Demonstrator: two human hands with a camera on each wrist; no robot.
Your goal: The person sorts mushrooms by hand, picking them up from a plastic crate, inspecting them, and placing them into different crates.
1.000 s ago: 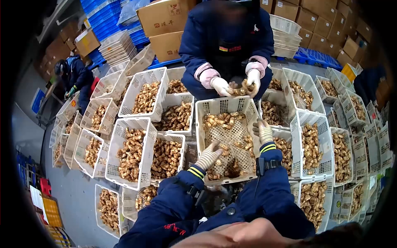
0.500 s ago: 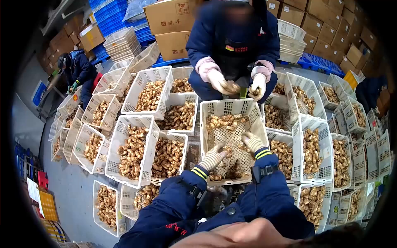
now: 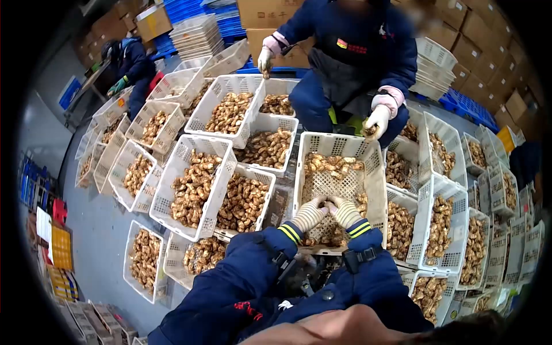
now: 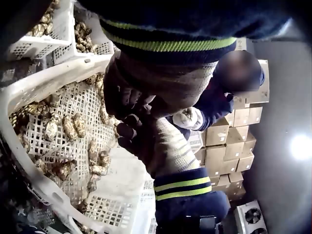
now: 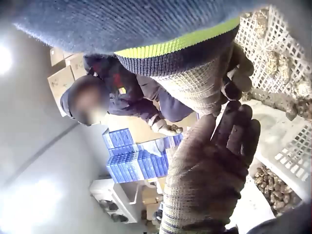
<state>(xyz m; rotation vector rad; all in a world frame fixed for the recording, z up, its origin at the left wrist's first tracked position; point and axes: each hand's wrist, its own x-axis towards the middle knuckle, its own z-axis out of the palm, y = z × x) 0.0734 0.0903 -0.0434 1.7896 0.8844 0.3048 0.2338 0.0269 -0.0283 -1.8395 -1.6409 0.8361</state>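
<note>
Over the near half of a white perforated crate, both gloved hands meet at the fingertips. The left hand wears a striped cream glove with dark fingers; in the right wrist view its fingers are gently bent, with no piece visible on them. Bent fingers show on the right hand, touching the left; whether they pinch something is hidden. A small brown patch shows between the hands in the head view, too unclear to name. Knobbly brown pieces lie at the crate's far end, others scattered over its floor.
Crates of brown pieces stand left and right. A person in dark blue sits opposite, a piece in each white-gloved hand. Another person bends at the far left. Cartons and blue pallets are stacked behind.
My hands have come together over the crate from apart. The person opposite has spread their hands, one reaching out over the crates at the left. The head view has shifted.
</note>
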